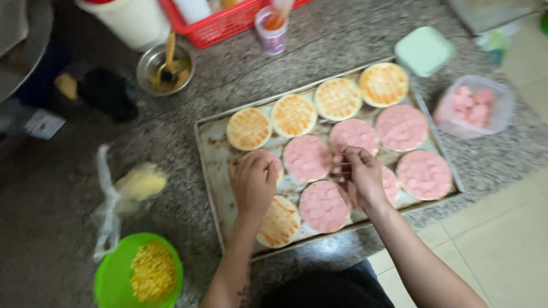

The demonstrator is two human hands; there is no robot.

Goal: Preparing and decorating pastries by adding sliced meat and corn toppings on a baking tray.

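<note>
Evidently both hands work over the baking tray (212, 171): the left hand (252, 181) curls its fingers on a half-covered round base (268, 162), the right hand (364, 174) pinches pink sausage slices (338, 165). Overlapping slices evenly would suit. Beyond the tray lies speckled granite counter (319, 43); tiled floor (502, 239) below.

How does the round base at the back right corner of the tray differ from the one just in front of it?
The back corner base shows only orange sauce in a criss-cross pattern; the base in front of it is covered edge to edge with pink sausage slices. The back one looks slightly smaller in the picture. Both are round, lie flat on the metal tray, and neither hand touches them.
</note>
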